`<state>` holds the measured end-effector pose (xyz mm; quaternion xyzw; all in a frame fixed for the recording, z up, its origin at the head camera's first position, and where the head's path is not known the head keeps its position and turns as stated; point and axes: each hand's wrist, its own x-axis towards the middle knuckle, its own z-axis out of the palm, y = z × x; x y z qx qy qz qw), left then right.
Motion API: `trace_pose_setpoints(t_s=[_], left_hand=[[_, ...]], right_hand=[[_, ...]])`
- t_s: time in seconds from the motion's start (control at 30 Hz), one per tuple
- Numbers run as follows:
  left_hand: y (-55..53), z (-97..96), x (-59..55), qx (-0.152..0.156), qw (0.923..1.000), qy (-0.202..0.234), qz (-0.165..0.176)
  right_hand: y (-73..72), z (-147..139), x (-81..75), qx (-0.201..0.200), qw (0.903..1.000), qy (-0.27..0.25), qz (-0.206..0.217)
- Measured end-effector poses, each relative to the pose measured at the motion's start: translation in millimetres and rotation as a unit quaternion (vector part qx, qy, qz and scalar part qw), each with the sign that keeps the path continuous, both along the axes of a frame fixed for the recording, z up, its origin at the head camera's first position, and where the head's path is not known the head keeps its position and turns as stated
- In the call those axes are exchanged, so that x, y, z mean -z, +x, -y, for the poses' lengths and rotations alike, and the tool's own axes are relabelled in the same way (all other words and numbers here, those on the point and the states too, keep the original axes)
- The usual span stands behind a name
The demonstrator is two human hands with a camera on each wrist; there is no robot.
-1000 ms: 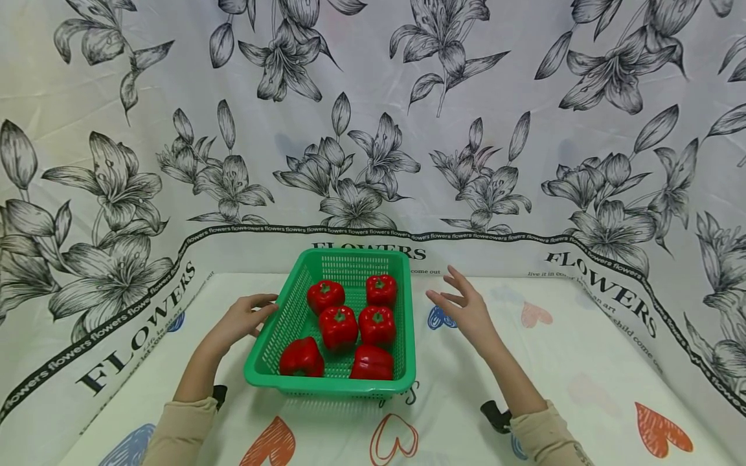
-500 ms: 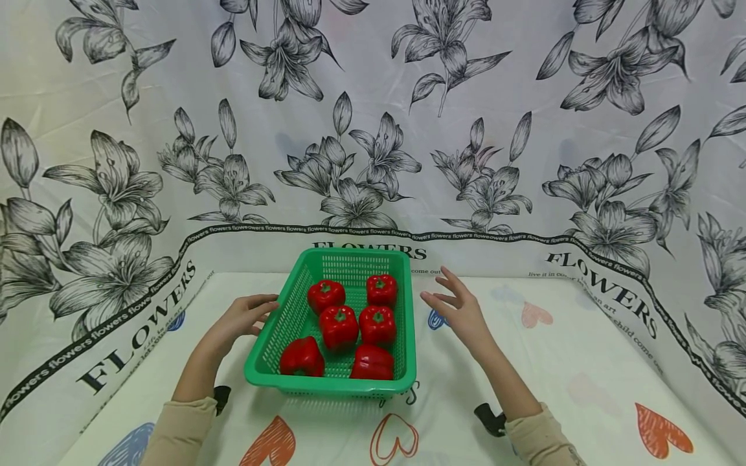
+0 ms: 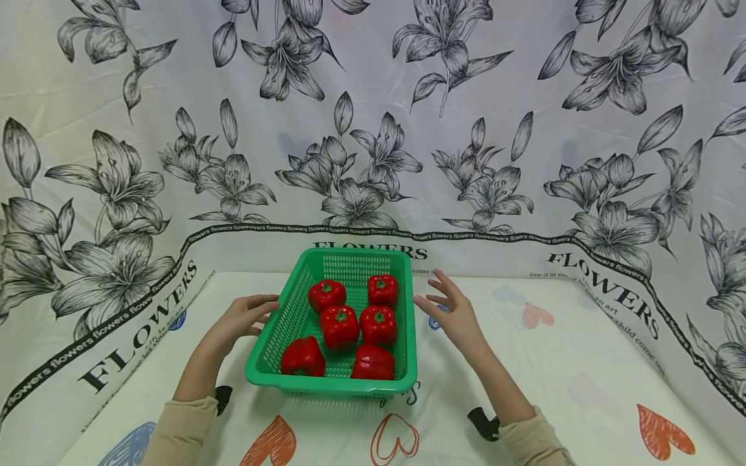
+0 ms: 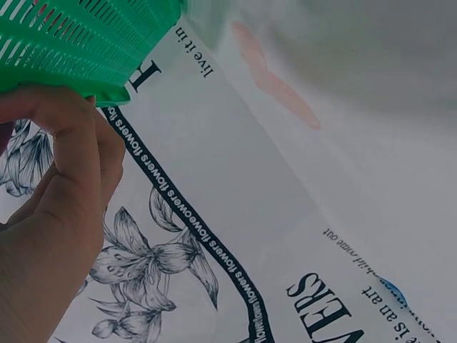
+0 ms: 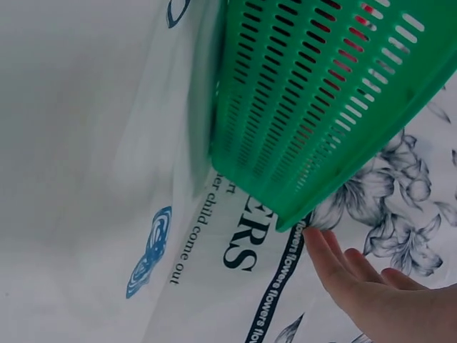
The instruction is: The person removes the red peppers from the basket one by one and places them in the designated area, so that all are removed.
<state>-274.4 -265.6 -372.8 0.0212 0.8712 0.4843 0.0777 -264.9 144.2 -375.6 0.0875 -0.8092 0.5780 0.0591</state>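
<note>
Several red bell peppers (image 3: 339,328) with green stems lie in a green plastic basket (image 3: 332,386) with slotted walls. My left hand (image 3: 236,323) is at the basket's left rim, its bent fingers touching the edge; whether they hook round it cannot be told. In the left wrist view these fingers (image 4: 75,132) lie against the green rim. To the basket's right, my right hand (image 3: 457,317) hovers with spread, relaxed fingers and holds nothing. A small gap separates it from the right rim in the head view. The right wrist view shows its fingertips close to the rim's corner.
A white cloth with printed hearts (image 3: 394,440) covers the table under the basket. Behind it hangs a white curtain (image 3: 373,84) printed with black flowers. A dark wrist camera (image 3: 484,424) sits below the right forearm, another (image 3: 223,399) beside the left sleeve.
My right hand has moved left, closer to the basket's right rim. The left hand, the basket and the peppers stay where they were.
</note>
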Motion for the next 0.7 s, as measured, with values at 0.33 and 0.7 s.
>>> trace_pose_setpoints(t_s=[0.33,0.7], left_hand=[[0.1,-0.6,1.3,-0.002,1.0000,0.000,0.000],[-1.3,0.5,1.6,-0.001,0.9999,0.011,-0.002]], right_hand=[[5.5,13,-4.1,-0.010,0.9997,-0.021,-0.012],[8.7,32,-6.5,-0.032,0.9981,-0.048,-0.020]])
